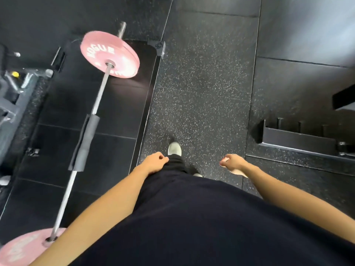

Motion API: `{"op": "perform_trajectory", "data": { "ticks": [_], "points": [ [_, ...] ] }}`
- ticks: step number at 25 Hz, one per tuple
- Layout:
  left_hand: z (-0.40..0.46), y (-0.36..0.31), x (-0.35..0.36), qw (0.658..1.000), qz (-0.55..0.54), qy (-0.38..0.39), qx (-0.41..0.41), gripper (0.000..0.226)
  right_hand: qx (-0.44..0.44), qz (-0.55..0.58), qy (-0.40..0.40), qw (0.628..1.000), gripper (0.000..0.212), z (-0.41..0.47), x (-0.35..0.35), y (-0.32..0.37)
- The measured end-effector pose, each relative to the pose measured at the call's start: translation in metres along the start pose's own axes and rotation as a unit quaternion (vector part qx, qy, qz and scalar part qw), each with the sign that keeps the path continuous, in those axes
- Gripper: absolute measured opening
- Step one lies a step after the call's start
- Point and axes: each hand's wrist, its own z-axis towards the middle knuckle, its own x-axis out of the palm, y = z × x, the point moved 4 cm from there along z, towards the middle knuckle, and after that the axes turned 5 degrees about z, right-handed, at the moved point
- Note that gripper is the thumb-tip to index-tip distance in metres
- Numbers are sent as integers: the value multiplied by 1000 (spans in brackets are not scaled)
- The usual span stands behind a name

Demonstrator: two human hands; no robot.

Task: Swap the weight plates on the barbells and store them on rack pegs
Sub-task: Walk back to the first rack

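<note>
A barbell lies on the dark platform at the left, with a black foam pad around its middle. A pink weight plate sits on its far end and another pink plate on its near end at the bottom left. My left hand hangs by my thigh, fingers loosely curled, holding nothing. My right hand hangs to the right, also loosely curled and empty. Both hands are well apart from the barbell.
I stand on a speckled rubber floor strip between two platforms. A black slotted plate holder sits on the floor at the right. Grey machine parts stand at the far left. One pale shoe shows ahead.
</note>
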Motion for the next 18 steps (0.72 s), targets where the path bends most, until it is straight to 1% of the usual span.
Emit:
{"op": "perform_trajectory", "data": {
  "ticks": [3, 5, 6, 8, 10, 12, 15, 18],
  "points": [
    [57, -41, -42, 999, 9, 37, 0, 34, 13, 9, -4, 1000, 41, 55, -57, 28],
    [102, -70, -88, 999, 5, 38, 9, 35, 27, -1, 1, 1000, 38, 94, -91, 47],
    [124, -85, -114, 999, 16, 38, 13, 36, 37, -10, 1, 999, 37, 110, -109, 57],
    [171, -121, -178, 995, 71, 58, 30, 39, 57, -1, -1, 998, 36, 142, -155, 86],
    [215, -163, -241, 991, 114, 62, 43, 38, 53, 24, -24, 998, 35, 170, -211, 119],
    [251, -205, -292, 989, 127, 57, 51, 37, 41, 73, -67, 994, 32, 196, -268, 144],
    [294, -268, -335, 983, 150, 71, 81, 37, 39, 117, -78, 989, 29, 231, -326, 169],
    [346, -328, -365, 970, 193, 120, 82, 40, 53, 128, -64, 988, 32, 277, -385, 180]
  ]
}}
